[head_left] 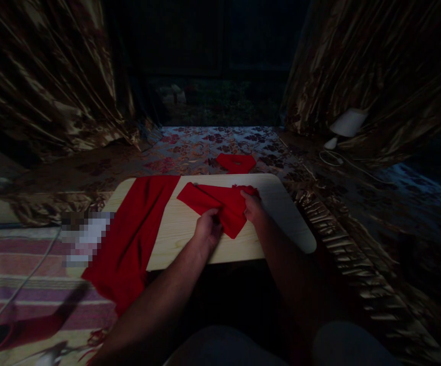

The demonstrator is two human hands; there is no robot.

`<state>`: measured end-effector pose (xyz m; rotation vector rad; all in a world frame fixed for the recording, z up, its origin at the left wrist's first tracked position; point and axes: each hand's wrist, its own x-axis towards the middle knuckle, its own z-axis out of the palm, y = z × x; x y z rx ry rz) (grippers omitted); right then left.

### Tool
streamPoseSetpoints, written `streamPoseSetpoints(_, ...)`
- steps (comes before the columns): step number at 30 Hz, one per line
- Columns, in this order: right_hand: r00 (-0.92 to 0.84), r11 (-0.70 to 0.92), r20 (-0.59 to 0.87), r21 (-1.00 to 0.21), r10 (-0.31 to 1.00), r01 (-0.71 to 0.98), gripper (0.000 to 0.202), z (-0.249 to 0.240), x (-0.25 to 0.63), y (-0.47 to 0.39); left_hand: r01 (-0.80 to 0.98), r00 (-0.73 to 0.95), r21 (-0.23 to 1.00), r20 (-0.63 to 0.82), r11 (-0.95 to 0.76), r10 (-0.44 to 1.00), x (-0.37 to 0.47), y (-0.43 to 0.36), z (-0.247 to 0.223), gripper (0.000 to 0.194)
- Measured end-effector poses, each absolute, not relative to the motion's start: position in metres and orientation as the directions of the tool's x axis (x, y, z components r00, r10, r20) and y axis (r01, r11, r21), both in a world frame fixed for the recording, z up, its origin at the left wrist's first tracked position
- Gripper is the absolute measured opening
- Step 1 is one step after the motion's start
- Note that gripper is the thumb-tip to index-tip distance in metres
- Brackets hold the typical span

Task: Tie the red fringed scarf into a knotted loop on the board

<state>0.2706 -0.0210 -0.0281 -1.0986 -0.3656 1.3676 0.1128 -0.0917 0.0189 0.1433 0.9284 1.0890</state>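
A folded piece of red cloth (230,211) is held just over a pale wooden board (296,229). My left hand (208,227) pinches its near edge, fingers closed. At its right end, my right hand (251,206) grips the cloth with the thumb on top. To the left, a long red fabric (144,218) lies across the board and hangs over its near edge. Beyond the far edge rests another red piece (237,162) with a slit-like opening. The picture is dim, so finger detail is partly lost.
A white lamp (349,123) with a cord stands at the back right on the patterned cover (205,145). Curtains hang at both sides. At lower left, a red tube-shaped object (18,333) and a cable lie on a striped cloth (25,277). A patch beside the board is pixelated.
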Motion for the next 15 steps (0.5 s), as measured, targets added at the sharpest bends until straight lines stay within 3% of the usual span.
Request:
streamPoseSetpoints(8,0.218,-0.193,-0.406,-0.757,0.888,-0.624,0.012,-0.021,0.270,-0.026,-0.720,0.205,0.458,-0.578,0.522,0.790,0.117,-0.077,0.009,0.023)
streamPoseSetpoints(15,0.166,-0.246,-0.392,-0.800,0.905,-0.547,0.013,-0.016,0.267,-0.024,-0.724,0.324,0.458,-0.434,0.515,0.841,0.096,-0.078,0.002,0.034)
